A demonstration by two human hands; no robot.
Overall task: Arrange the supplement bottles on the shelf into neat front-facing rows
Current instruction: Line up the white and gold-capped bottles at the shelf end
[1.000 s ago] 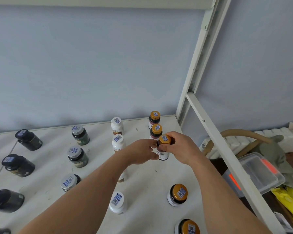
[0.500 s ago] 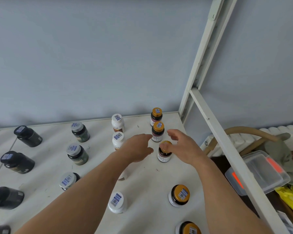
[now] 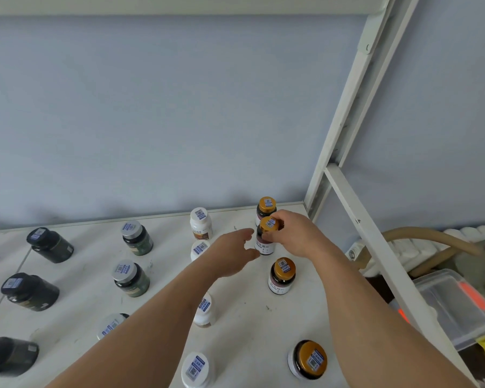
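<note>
Supplement bottles stand in columns on the white shelf. In the right column of gold-capped bottles, my right hand pinches the cap of the second bottle from the back. Behind it stands another gold-capped bottle; in front stand a third and a larger one. My left hand hovers just left of the held bottle, fingers relaxed, and I cannot tell whether it touches. White bottles form the column left of that, partly hidden by my left arm.
Silver-capped dark bottles and black bottles fill the left columns. A white frame post and a slanted bar bound the shelf's right side. Beyond it lie a clear plastic box and a tan hose.
My right hand let go of the third gold-capped bottle and moved back to grip the cap of the second one. My left hand opened and shifted back alongside it.
</note>
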